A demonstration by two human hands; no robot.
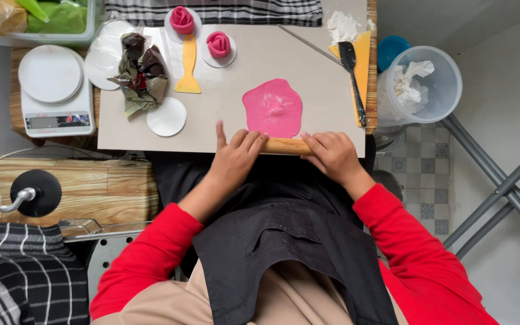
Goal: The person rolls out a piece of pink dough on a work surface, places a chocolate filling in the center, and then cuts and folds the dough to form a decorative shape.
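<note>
Hands, left [234, 157] and right [332, 154], lie flat, ungripping, on one rolling pin [286, 146]; one flattened pink dough [272, 108], floury; two pink rosettes [182, 20]

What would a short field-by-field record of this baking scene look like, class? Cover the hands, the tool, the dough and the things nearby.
Left hand: palm down on the rolling pin
Right hand: palm down on the rolling pin
Rolling pin: wooden, lying across the near edge of the board
Dough: flat pink round, dusted with flour
Board: pale work surface
Rosettes: two pink rolled pieces on white discs
Scale: white, left of board
Spatula: black, right side
</note>
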